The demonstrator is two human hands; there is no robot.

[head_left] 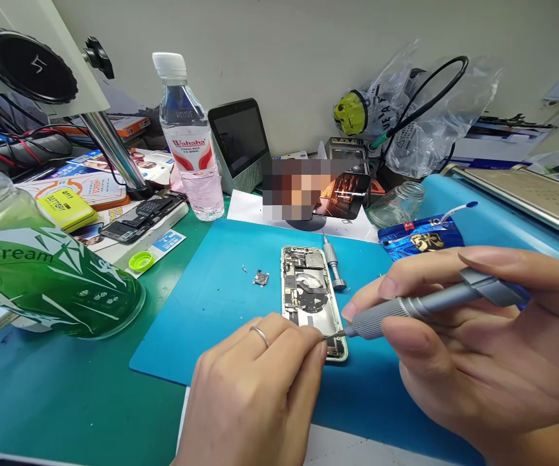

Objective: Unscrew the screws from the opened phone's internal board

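Right hand [483,343] clasping screwdriver [381,318], over near end of phone [308,285]; left hand [260,382] pinched at screwdriver's tip, contents unclear

A plain bright blue mat [197,304] lies on a deep green table [90,401]. On the mat, an opened phone [314,298] has a pale green rim around a silver, black and white inside. The screwdriver [420,310] in front is grey with finely lined ribbing; the ring [259,335] is silver. At near left, a large bottle [56,278] is green with jagged white streaks. Farther back, a clear water bottle [192,142] has a white cap and red-and-white label. At far right, a shiny blue pouch [418,236] carries gold lettering.
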